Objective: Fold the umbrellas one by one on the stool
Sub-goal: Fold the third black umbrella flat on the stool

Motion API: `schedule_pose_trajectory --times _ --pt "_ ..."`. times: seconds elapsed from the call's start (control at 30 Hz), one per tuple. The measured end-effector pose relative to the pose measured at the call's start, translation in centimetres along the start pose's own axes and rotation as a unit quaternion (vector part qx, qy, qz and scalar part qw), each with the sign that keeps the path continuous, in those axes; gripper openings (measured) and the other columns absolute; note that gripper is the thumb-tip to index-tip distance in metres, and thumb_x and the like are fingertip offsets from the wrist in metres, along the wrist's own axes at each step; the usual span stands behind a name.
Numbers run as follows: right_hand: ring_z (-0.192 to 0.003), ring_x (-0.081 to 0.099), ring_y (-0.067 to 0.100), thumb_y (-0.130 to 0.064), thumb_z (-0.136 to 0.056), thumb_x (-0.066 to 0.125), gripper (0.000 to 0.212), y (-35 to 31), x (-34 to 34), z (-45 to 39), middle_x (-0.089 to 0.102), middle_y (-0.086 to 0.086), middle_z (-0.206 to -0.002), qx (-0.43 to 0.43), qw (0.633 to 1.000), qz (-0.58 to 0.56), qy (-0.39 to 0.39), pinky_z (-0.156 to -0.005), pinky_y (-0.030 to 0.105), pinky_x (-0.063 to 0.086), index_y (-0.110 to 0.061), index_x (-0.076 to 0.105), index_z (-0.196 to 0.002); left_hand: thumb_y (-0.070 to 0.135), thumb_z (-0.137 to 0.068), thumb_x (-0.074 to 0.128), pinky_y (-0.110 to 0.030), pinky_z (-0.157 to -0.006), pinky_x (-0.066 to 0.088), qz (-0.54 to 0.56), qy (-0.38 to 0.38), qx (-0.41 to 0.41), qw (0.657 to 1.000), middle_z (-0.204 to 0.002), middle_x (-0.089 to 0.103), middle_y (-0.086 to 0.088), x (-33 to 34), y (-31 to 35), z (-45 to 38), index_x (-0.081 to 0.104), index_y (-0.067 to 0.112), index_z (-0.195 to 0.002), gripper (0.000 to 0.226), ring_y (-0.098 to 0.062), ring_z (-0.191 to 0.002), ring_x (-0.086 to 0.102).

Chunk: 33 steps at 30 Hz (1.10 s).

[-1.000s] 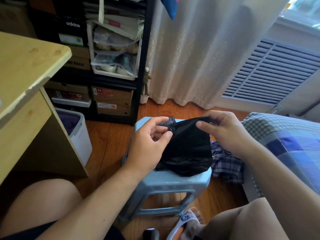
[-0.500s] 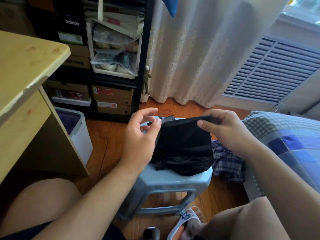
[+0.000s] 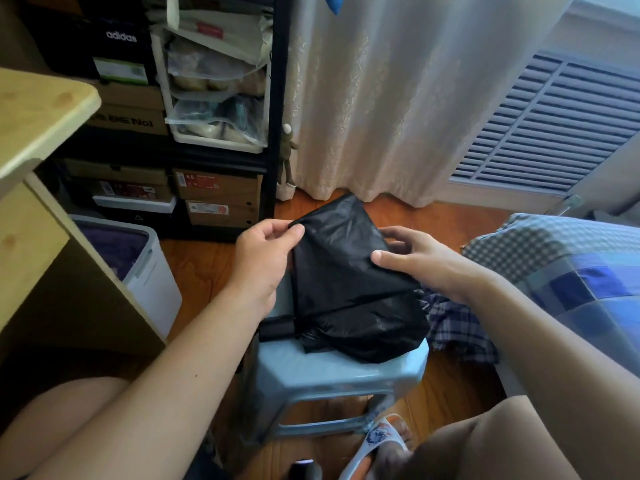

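Head view: I held the black umbrella (image 3: 349, 278) above the blue stool (image 3: 332, 375), its lower folds resting on the seat. My left hand (image 3: 266, 258) pinched the canopy's upper left edge; my right hand (image 3: 422, 261) gripped the right side, thumb pressed on the cloth. A plaid umbrella (image 3: 453, 323) lay just beside the stool, on the right. Judged step: gathering canopy panels of the first umbrella. Next move likely needs the flaps wrapped tight around the shaft, then strapped.
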State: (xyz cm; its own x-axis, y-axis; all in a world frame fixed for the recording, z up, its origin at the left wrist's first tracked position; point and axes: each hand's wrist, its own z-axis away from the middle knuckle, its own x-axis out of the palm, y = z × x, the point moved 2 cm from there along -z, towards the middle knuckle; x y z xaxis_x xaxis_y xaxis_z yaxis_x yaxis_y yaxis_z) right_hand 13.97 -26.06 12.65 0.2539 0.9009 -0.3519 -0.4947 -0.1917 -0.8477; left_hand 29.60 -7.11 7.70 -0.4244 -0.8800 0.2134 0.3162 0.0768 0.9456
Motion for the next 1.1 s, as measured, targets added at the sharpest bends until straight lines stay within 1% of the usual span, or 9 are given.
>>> schedule_pose_trajectory --times 0.13,0.27,0.43,0.57,0.7,0.83,0.97,1.03,1.1 --pt "-0.104 0.075 0.023 -0.031 -0.093 0.075 0.031 1.7 -0.3 -0.7 0.079 0.001 -0.109 -0.022 0.999 -0.011 0.038 -0.096 0.040 0.058 -0.024 0.069 -0.123 0.030 -0.073 0.082 -0.052 -0.097 0.057 -0.039 0.047 -0.019 0.998 -0.099 0.077 -0.009 0.4 -1.2 -3.2 0.078 0.028 -0.081 0.009 -0.030 -0.101 0.073" --pt "-0.097 0.076 0.022 -0.028 -0.087 0.081 0.049 3.7 -0.2 -1.0 0.078 0.003 -0.105 -0.037 0.997 0.023 0.062 -0.090 0.038 0.059 -0.035 0.062 -0.132 0.014 -0.089 0.078 -0.024 -0.074 0.051 -0.126 0.081 -0.016 0.989 -0.092 0.073 -0.002 1.0 -2.9 -5.3 0.073 0.019 -0.089 0.007 -0.017 -0.091 0.069" --pt "-0.082 0.073 0.018 -0.019 -0.090 0.077 0.020 5.8 0.5 -3.3 0.077 0.000 -0.087 0.021 0.980 0.074 0.184 -0.077 0.032 0.057 -0.024 0.071 -0.109 0.011 -0.091 0.071 -0.025 -0.068 0.050 -0.257 0.106 0.034 0.960 -0.087 0.070 0.004 1.2 -3.6 -5.8 0.070 0.017 -0.094 0.008 -0.016 -0.087 0.068" --pt "-0.094 0.070 0.023 -0.018 -0.086 0.074 0.032 6.4 0.7 -3.7 0.074 -0.004 -0.095 0.052 0.973 0.158 0.162 -0.090 0.042 0.057 -0.028 0.069 -0.116 0.013 -0.092 0.069 -0.014 -0.069 0.041 -0.303 0.133 0.132 0.934 -0.099 0.065 0.001 0.2 -1.4 -4.6 0.063 0.023 -0.101 0.015 -0.013 -0.090 0.062" --pt "-0.090 0.065 0.014 -0.021 -0.091 0.072 0.020 4.7 0.6 -2.2 0.069 -0.006 -0.099 -0.028 0.973 0.142 0.178 -0.084 0.031 0.051 -0.024 0.070 -0.110 0.014 -0.091 0.071 -0.008 -0.064 0.041 -0.377 -0.035 0.202 0.903 -0.082 0.067 0.010 -0.3 0.7 0.0 0.070 0.022 -0.090 0.008 -0.002 -0.075 0.060" --pt "-0.071 0.055 0.015 -0.031 -0.094 0.072 0.023 4.1 0.8 -0.8 0.059 -0.008 -0.070 -0.062 0.963 0.180 0.189 -0.070 0.034 0.044 -0.020 0.063 -0.076 0.027 -0.087 0.078 -0.026 -0.083 0.047 -0.531 -0.162 0.215 0.803 -0.097 0.062 0.015 -1.8 -1.6 3.7 0.070 0.031 -0.100 0.016 -0.005 -0.093 0.057" --pt "-0.068 0.055 0.002 -0.032 -0.095 0.071 0.020 3.2 1.1 1.0 0.060 -0.016 -0.068 -0.108 0.954 0.156 0.232 -0.063 0.016 0.040 -0.023 0.066 -0.078 0.036 -0.089 0.076 -0.020 -0.085 0.031 -0.553 -0.146 0.193 0.798 -0.116 0.046 0.015 -2.0 -3.0 5.2 0.060 0.032 -0.118 0.033 -0.004 -0.110 0.043" --pt "-0.080 0.058 0.005 -0.029 -0.094 0.072 0.006 2.6 1.4 1.9 0.063 -0.011 -0.078 -0.125 0.941 0.185 0.254 -0.071 0.016 0.041 -0.025 0.070 -0.099 0.037 -0.089 0.076 -0.020 -0.083 0.031 -0.558 -0.130 0.195 0.796 -0.117 0.043 0.013 -1.8 -3.2 5.4 0.059 0.029 -0.119 0.035 -0.007 -0.111 0.045" --pt "-0.077 0.060 0.008 -0.027 -0.094 0.072 0.022 2.2 1.5 2.8 0.065 -0.003 -0.078 -0.128 0.942 0.169 0.262 -0.071 0.020 0.046 -0.028 0.067 -0.115 0.037 -0.090 0.075 -0.022 -0.080 0.032 -0.559 -0.117 0.197 0.797 -0.117 0.044 0.011 -1.8 -3.4 5.5 0.059 0.028 -0.117 0.034 -0.009 -0.107 0.048"
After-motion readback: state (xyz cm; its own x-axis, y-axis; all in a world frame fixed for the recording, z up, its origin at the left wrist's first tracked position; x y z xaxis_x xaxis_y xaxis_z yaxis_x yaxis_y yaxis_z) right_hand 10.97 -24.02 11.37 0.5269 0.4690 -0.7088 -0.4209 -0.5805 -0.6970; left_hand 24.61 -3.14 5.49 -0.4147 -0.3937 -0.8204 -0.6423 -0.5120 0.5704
